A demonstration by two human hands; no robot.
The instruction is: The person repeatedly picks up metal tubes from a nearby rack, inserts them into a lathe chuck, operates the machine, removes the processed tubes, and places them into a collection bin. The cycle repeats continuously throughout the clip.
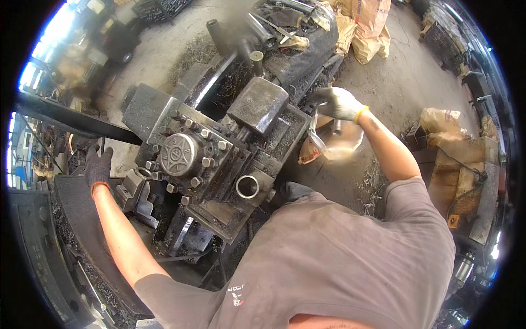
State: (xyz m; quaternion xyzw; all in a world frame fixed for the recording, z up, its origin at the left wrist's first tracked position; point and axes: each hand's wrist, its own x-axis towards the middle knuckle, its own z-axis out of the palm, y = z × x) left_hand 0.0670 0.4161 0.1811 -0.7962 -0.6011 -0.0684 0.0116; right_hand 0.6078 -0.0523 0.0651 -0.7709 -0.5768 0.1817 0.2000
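At left, the dark-gloved left hand [98,165] is held beside the machine, fingers parted; whether anything is gripped cannot be told. The tool block [178,154] is ringed by bolts, presumably for firm clamping. A metal ring [247,187] is shown with its opening facing the viewer. At right, a pale container [344,152] is placed probably for easy reach; a metal cylinder [337,128] is seen within it, long axis running up the view, upper end toward the white-gloved right hand [338,104], whose fingers are curled, any grip hidden.
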